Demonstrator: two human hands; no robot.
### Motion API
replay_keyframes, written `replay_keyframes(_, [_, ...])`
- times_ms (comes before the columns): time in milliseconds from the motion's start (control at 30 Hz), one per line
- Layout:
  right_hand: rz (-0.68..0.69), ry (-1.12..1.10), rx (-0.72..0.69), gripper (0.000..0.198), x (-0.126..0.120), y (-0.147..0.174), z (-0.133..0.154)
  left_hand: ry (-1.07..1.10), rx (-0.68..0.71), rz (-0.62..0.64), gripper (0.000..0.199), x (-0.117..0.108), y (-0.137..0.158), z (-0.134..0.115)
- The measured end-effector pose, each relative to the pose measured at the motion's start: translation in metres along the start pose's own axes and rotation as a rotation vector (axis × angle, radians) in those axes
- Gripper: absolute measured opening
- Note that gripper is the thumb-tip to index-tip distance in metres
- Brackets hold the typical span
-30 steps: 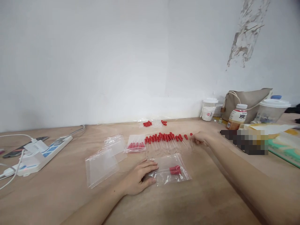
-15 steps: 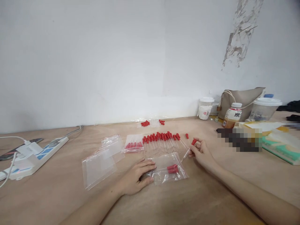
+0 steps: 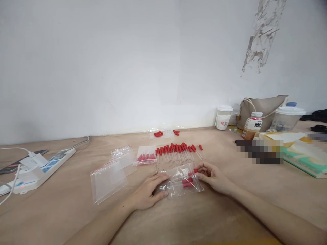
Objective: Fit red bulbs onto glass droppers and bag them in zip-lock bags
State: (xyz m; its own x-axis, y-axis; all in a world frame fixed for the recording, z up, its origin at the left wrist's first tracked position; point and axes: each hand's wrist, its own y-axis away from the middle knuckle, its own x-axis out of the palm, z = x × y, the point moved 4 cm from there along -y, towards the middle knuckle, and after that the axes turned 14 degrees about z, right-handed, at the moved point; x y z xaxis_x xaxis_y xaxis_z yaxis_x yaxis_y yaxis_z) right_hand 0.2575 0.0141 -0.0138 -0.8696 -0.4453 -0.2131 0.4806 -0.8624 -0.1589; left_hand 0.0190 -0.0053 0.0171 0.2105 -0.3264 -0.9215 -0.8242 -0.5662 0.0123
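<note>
A clear zip bag (image 3: 173,192) lies flat in front of me with red-bulbed glass droppers (image 3: 187,183) inside, their bulbs toward its right-hand mouth. My left hand (image 3: 150,190) rests on the bag's left end, fingers spread. At the mouth, my right hand (image 3: 211,175) pinches a dropper (image 3: 196,170) by its red bulb; its glass tube lies within the bag. Behind the bag runs a row of loose droppers (image 3: 173,149), red bulbs pointing away from me. One more dropper (image 3: 200,147) lies at the row's right end.
Left of the row sit a filled bag of droppers (image 3: 145,157) and flat zip bags (image 3: 107,180). Red bulbs (image 3: 158,134) lie near the wall. A power strip (image 3: 48,170) is far left; a cup (image 3: 224,117), bottle (image 3: 252,126) and grey bag (image 3: 263,109) stand right.
My right hand has moved left to the bag's mouth, and the dropper it holds has gone from outside the bag to partly inside. My left hand has stayed on the bag.
</note>
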Motion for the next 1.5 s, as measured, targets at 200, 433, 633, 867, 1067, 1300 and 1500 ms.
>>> replay_keyframes(200, [0.113, 0.112, 0.019, 0.026, 0.015, -0.008, 0.004, -0.003, 0.009, -0.002, 0.044, 0.001, 0.000, 0.001])
replay_keyframes(433, [-0.086, 0.506, 0.040, 0.023, -0.018, -0.012, 0.003, 0.025, 0.007, 0.001, 0.040, 0.000, 0.001, -0.002])
replay_keyframes(633, [-0.503, 0.783, 0.497, 0.026, -0.104, -0.032, -0.011, 0.047, 0.017, 0.000, 0.033, -0.002, 0.000, -0.002])
replay_keyframes(867, [-0.525, 0.757, 0.614, 0.031, -0.109, -0.076, -0.025, 0.034, 0.006, 0.038, 0.036, -0.002, 0.000, -0.002])
replay_keyframes(1067, [-0.550, 0.685, 0.518, 0.054, -0.101, -0.063, -0.008, 0.001, 0.008, 0.058, 0.038, -0.002, 0.001, -0.003])
replay_keyframes(1300, [-0.549, 0.071, 0.156, 0.065, -0.058, -0.017, -0.003, -0.011, 0.010, 0.054, 0.039, -0.003, 0.000, -0.003])
replay_keyframes(1500, [-0.659, -0.218, 0.049, 0.043, -0.035, -0.006, -0.011, -0.027, 0.010, 0.059, 0.038, -0.003, -0.001, -0.004])
